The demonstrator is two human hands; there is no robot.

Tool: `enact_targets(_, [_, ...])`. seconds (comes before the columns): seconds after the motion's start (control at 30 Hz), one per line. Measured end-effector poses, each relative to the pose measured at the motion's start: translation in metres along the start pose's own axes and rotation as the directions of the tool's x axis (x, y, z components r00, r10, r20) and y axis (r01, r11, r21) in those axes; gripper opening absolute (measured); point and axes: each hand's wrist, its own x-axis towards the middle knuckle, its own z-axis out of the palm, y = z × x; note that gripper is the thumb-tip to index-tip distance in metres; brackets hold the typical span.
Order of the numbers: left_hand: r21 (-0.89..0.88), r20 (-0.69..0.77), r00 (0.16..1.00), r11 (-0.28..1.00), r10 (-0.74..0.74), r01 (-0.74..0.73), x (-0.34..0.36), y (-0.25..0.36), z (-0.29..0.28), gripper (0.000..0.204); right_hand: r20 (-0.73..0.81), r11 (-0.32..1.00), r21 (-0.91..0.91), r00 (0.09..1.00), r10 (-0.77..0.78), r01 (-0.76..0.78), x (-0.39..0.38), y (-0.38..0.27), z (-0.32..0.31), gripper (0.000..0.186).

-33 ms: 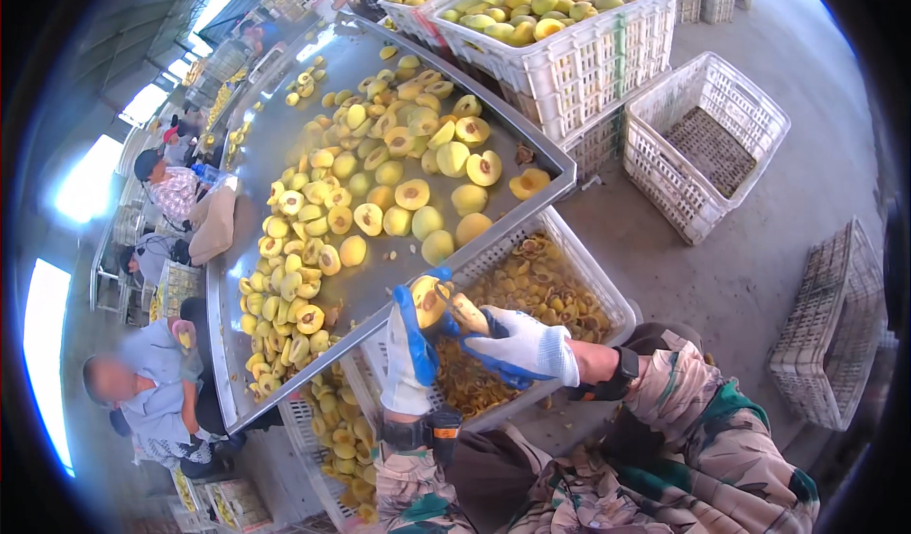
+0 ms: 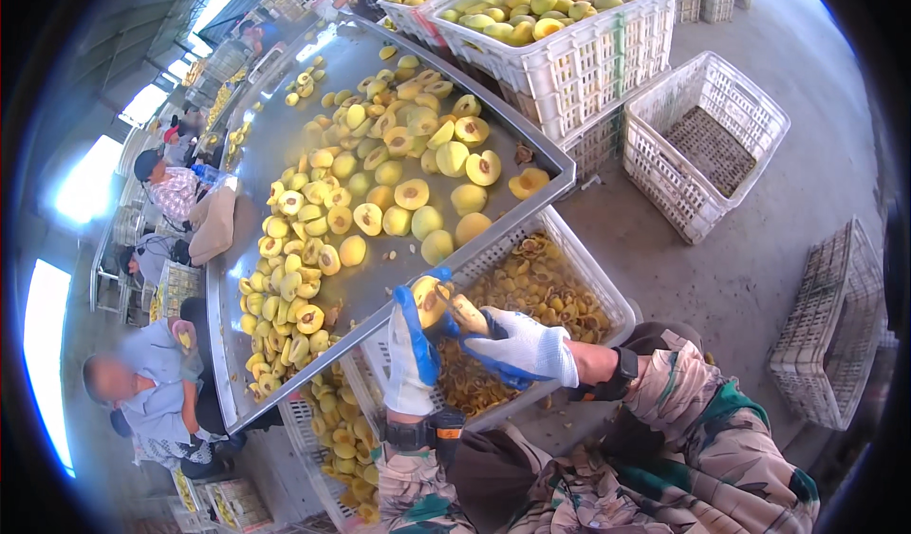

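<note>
My left hand (image 2: 411, 349), in a white glove with blue coating, is closed around a yellow peach half (image 2: 429, 301), cut face showing. My right hand (image 2: 517, 346), gloved alike, grips a wooden-handled pitting knife (image 2: 469, 315); its working end meets the peach, and its exact shape is hard to make out. Both hands are above a white crate (image 2: 622, 318) of brown-yellow pits and scraps. Just beyond them, a metal table (image 2: 380, 282) bears many halved peaches (image 2: 368, 219), some cut side up.
Left of my legs, another crate holds peach halves (image 2: 342, 444). Full crates of peaches (image 2: 569, 59) are stacked beyond the table's right edge. An empty crate (image 2: 707, 145) and a tilted one (image 2: 830, 330) stand on the floor at right. Several people (image 2: 157, 382) sit along the left.
</note>
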Motion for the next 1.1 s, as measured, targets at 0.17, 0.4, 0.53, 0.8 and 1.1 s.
enact_targets(0.17, [0.168, -0.124, 0.991, 0.985, 0.051, -0.029, -0.004, -0.006, 0.012, 0.057, 0.104, 0.978, 0.208, 0.995, -0.001, -0.021, 0.003, 0.007, 0.001, 0.029])
enact_targets(0.4, [-0.175, -0.146, 0.989, 0.984, -0.010, -0.016, 0.005, -0.021, 0.023, 0.060, -0.128, 0.942, -0.334, 0.988, -0.088, 0.041, 0.006, 0.016, 0.007, 0.035])
enact_targets(0.53, [-0.283, -0.157, 0.987, 0.959, -0.035, -0.011, 0.010, -0.028, 0.026, 0.061, -0.100, 0.938, -0.336, 0.987, -0.123, 0.083, 0.005, 0.018, 0.011, 0.043])
enact_targets(0.8, [-0.456, -0.176, 0.982, 0.890, -0.074, -0.015, 0.010, -0.025, 0.035, 0.061, -0.155, 0.988, -0.133, 0.982, -0.104, 0.084, 0.006, 0.011, 0.000, 0.038])
enact_targets(1.1, [-0.230, -0.282, 0.958, 0.965, 0.057, -0.126, 0.006, -0.034, 0.036, 0.057, -0.132, 0.968, -0.233, 0.984, -0.123, 0.089, 0.010, 0.021, 0.005, 0.043])
